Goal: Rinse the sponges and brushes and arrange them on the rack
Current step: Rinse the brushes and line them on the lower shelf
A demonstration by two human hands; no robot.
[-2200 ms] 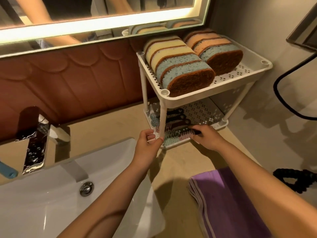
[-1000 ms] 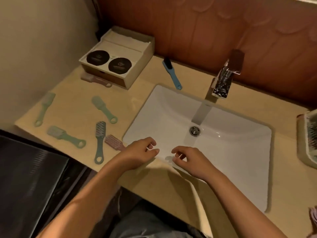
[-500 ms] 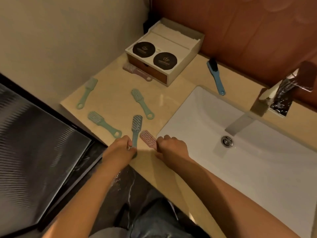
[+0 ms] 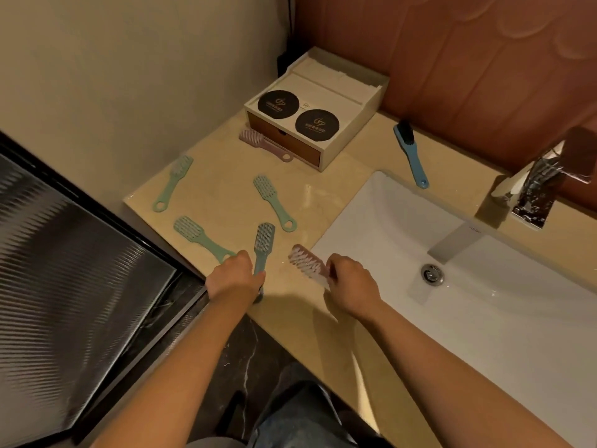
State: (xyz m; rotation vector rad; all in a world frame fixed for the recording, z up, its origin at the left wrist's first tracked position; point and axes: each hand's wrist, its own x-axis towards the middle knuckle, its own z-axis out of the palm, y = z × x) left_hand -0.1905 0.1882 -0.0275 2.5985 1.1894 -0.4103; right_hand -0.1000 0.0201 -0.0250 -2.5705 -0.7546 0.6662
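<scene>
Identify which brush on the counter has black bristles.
The blue brush lying behind the sink, near the tap. Its bristles are black; the green and pink brushes have pale ones.

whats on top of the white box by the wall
Two round black discs with light logos lie side by side on the white box. A pink brush lies against its front; the box's inside is hidden.
</scene>
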